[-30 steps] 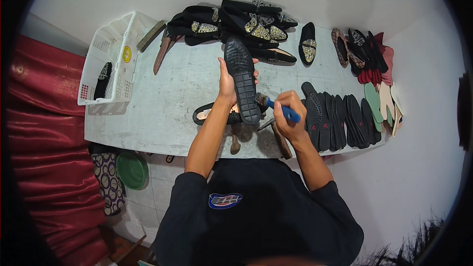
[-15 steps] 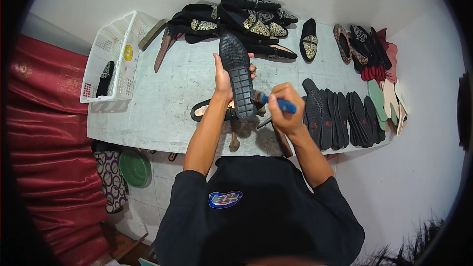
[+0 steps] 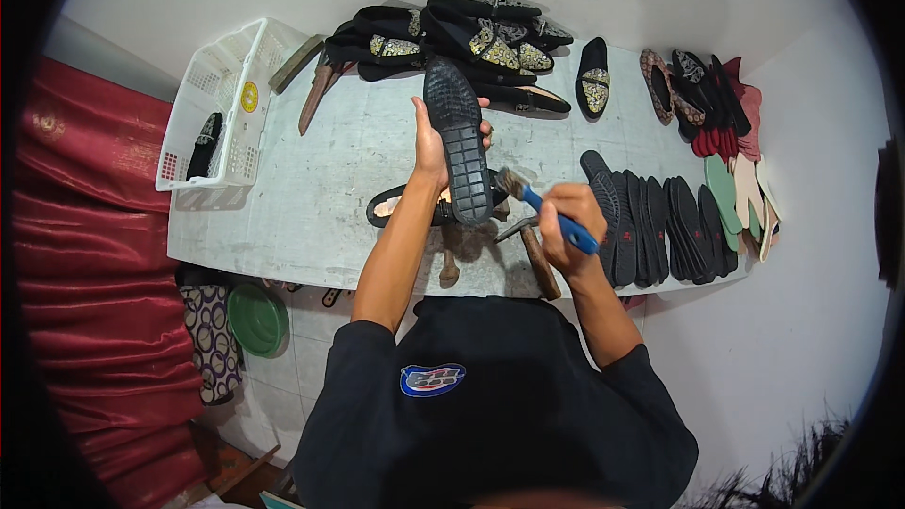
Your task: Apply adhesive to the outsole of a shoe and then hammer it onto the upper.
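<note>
A black shoe [image 3: 462, 141] is held sole-up over the middle of the table, its ridged tread facing me. My left hand [image 3: 436, 143] wraps round it from beneath, thumb on the left side and fingertips at the right edge. My right hand [image 3: 572, 221] is closed on the blue handle of a paintbrush [image 3: 556, 217]. The brush's bristles are just right of the sole's lower part, apart from it. Under the held shoe lies another black shoe [image 3: 384, 207], partly hidden. A hammer [image 3: 537, 259] lies below the brush, and a wooden handle [image 3: 450, 264] shows to its left.
Black shoes with patterned fronts [image 3: 490, 42] are heaped at the back, beside one single shoe [image 3: 592, 80]. A white basket [image 3: 244, 99] stands at left. Black soles [image 3: 627, 226] line the right, near green and beige insoles [image 3: 719, 193]. A green basin [image 3: 256, 320] sits below the table.
My right hand has drawn the paintbrush back from the sole's edge, rightward and slightly down, and the brush has tilted. The left hand still holds the shoe in nearly the same place.
</note>
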